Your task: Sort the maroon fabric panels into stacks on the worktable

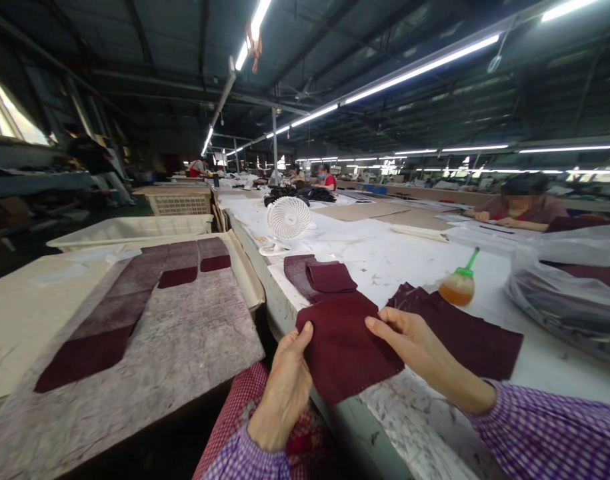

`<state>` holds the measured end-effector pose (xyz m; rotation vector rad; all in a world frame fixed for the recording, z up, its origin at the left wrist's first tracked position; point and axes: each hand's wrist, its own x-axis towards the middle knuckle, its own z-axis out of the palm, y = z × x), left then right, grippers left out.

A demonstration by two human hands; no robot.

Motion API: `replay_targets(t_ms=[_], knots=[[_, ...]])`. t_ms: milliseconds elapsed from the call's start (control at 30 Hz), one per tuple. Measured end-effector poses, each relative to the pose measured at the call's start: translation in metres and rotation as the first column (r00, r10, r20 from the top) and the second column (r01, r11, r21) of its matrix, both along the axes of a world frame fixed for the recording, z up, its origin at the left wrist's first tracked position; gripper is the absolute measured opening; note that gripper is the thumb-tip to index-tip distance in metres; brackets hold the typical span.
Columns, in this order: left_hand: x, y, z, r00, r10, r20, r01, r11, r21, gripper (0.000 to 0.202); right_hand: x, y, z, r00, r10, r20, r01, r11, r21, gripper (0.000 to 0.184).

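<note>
A maroon fabric piece (pixel 349 350) is stretched between my two hands above the near edge of the white table. My left hand (pixel 287 380) pinches its left edge, thumb on top. At its upper right edge, my right hand (pixel 417 340) grips it between thumb and fingers. Just beyond it lie a folded maroon piece (pixel 332 277) and a greyish-maroon piece (pixel 297 272). To the right, a fanned stack of maroon pieces (pixel 469 333) rests on the table, partly behind my right hand. A squeeze bottle (pixel 457 287) with amber liquid and a green nozzle stands at the stack's back edge.
On my left, a mottled board (pixel 185 333) carries overlapping maroon pieces (pixel 92 353). A small white fan (pixel 287 220) stands at the table's left edge. Cream bins (pixel 135 230) sit behind the board. A clear plastic bag (pixel 575 287) lies at right; a co-worker (pixel 527 200) sits across the table.
</note>
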<state>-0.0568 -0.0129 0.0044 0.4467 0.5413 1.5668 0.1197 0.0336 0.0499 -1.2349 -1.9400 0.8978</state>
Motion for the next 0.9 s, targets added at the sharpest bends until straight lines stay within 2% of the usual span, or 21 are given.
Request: replay_targets(t_ms=[267, 467, 733, 900], knots=[[-0.0018, -0.0033, 0.0013, 1.0, -0.009, 0.015, 0.01, 0.999, -0.045, 0.023, -0.0002, 0.0006, 0.002, 1.0, 0.018, -0.014, -0.019, 0.999, -0.026, 0.041], [-0.0008, -0.0033, 0.003, 0.999, 0.033, -0.019, -0.035, 0.996, -0.077, 0.022, 0.0007, 0.0, 0.0024, 1.0, 0.019, -0.022, -0.019, 0.999, -0.032, 0.041], [0.0009, -0.0073, 0.0063, 0.995, 0.02, -0.098, -0.015, 0.999, 0.047, 0.027, -0.0024, -0.0009, -0.0004, 0.993, 0.108, -0.042, -0.113, 0.981, -0.156, 0.04], [-0.001, -0.0071, 0.0053, 0.991, -0.004, -0.136, 0.016, 0.996, 0.09, 0.028, -0.0022, 0.0017, -0.0026, 0.99, 0.099, -0.097, -0.115, 0.977, -0.182, 0.041]])
